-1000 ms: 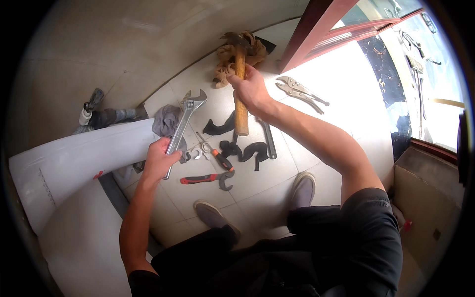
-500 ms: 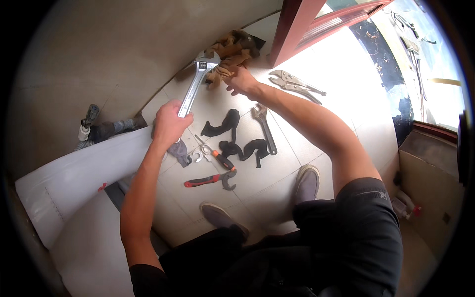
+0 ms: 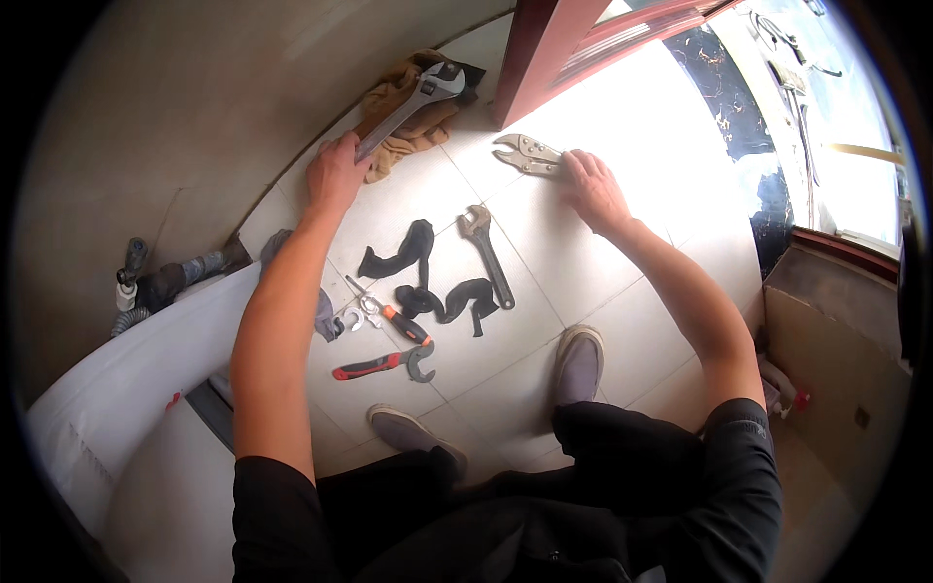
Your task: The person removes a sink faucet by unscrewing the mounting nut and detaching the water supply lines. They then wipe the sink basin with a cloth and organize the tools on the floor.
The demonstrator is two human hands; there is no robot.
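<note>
In my left hand (image 3: 333,177) is the handle of a large silver adjustable wrench (image 3: 403,117), fingers closed round it. Its head points up and away, over a crumpled brown cloth (image 3: 387,163) by the wall. Farther right, my right hand (image 3: 595,192) has its fingers over the handles of metal locking pliers (image 3: 527,155), which lie on the tiles with their jaws pointing left. A darker adjustable wrench (image 3: 488,257) lies between my arms, beside a twisted black cloth strip (image 3: 418,253). Nearer me are a screwdriver (image 3: 406,325) with an orange-and-black handle and a red-and-black hook-jawed wrench (image 3: 374,365).
A reddish door (image 3: 530,68) stands beyond the pliers. Left of me are a white basin-like fixture (image 3: 146,340) and dark pipe fittings (image 3: 175,282) along the wall. Small metal parts (image 3: 360,313) lie near the screwdriver. My shoes (image 3: 580,364) are on the tiled floor.
My right hand has left the brown cloth and moved right onto the locking pliers. My left hand has carried the silver wrench forward, over the cloth. The view has shifted slightly.
</note>
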